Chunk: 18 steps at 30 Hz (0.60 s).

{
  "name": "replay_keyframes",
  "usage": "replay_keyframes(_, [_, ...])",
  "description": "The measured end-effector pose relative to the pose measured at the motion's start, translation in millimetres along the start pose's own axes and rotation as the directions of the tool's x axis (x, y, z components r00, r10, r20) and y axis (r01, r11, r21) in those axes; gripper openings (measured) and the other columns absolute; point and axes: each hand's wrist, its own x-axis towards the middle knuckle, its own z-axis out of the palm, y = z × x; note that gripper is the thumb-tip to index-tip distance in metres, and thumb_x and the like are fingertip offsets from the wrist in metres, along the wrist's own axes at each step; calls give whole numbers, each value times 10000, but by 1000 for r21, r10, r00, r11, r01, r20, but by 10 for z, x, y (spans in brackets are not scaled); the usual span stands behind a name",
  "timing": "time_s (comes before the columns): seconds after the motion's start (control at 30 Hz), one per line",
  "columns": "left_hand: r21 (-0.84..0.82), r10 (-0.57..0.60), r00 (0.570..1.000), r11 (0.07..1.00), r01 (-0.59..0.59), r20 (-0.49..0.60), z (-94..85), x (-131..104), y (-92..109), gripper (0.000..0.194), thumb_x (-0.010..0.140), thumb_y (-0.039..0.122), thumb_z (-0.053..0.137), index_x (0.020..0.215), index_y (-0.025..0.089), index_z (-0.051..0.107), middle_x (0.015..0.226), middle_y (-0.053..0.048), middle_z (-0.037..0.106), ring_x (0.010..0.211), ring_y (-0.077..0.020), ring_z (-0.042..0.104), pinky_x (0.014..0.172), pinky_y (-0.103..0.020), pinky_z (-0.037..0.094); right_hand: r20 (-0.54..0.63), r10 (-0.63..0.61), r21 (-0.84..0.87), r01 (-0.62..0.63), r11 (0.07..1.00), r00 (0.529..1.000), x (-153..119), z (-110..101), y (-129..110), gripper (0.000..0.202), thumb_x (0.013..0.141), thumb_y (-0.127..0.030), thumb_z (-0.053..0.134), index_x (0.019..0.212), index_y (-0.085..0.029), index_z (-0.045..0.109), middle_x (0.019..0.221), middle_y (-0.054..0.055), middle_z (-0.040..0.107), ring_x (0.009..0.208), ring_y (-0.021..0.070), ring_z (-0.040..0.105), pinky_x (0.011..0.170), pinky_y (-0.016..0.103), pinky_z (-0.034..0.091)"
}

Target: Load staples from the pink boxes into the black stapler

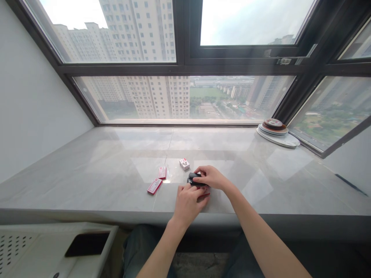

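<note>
A small black stapler [192,178] lies on the grey stone sill near its front edge, partly covered by both hands. My right hand [213,178] grips it from the right, thumb and fingers closed about its body. From the near side my left hand [189,201] has its fingers curled against the stapler; a bit of something reddish shows under these fingers, too hidden to name. Just beyond stands a small white box with red and black print [184,164]. To the left lie two flat red-and-white packets, a farther one [162,173] and a nearer one [154,186].
The glossy stone sill [95,173] runs wide beneath dark-framed windows. A stack of plates [275,131] sits in the far right corner. Below the front edge at left is a pale cabinet [49,251] with a phone-like dark rectangle [87,244] on top.
</note>
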Motion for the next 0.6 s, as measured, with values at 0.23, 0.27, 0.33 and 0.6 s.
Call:
replay_keyframes(0.23, [201, -212, 954, 946, 254, -212, -277, -141, -542, 119, 869, 372, 677, 912, 267, 715, 969, -74, 653, 1015, -302, 556, 884, -466, 386, -58, 83, 2, -83, 997, 995, -51, -97, 170, 398, 795, -535, 707, 1027, -213, 730, 600, -74, 457, 567, 111, 436, 548, 245, 288])
replay_keyframes(0.27, [212, -241, 936, 931, 297, -255, -346, -175, -675, 121, 857, 374, 685, 902, 263, 704, 1025, -83, 651, 1050, -318, 548, 905, -485, 391, -60, 88, 1, -88, 996, 994, -56, -98, 181, 400, 797, -539, 702, 1030, -216, 728, 602, -73, 453, 569, 113, 440, 551, 244, 291])
replay_keyframes(0.33, [193, -260, 916, 925, 327, -307, -462, -224, -924, 124, 834, 375, 703, 868, 258, 676, 1169, -86, 638, 1136, -340, 528, 956, -514, 398, -70, 91, 0, -91, 996, 993, -61, -93, 187, 403, 800, -545, 692, 1036, -220, 723, 606, -73, 446, 576, 116, 446, 558, 243, 297])
replay_keyframes(0.6, [-97, -330, 922, 944, 316, -204, -383, -194, -1163, 446, 873, 363, 634, 1302, 262, 565, 1499, -68, 504, 1467, -286, 376, 1060, -383, 471, -95, 112, -27, -115, 993, 989, -82, -85, 134, 390, 799, -539, 677, 1029, -226, 713, 618, -69, 466, 593, 122, 475, 563, 244, 305])
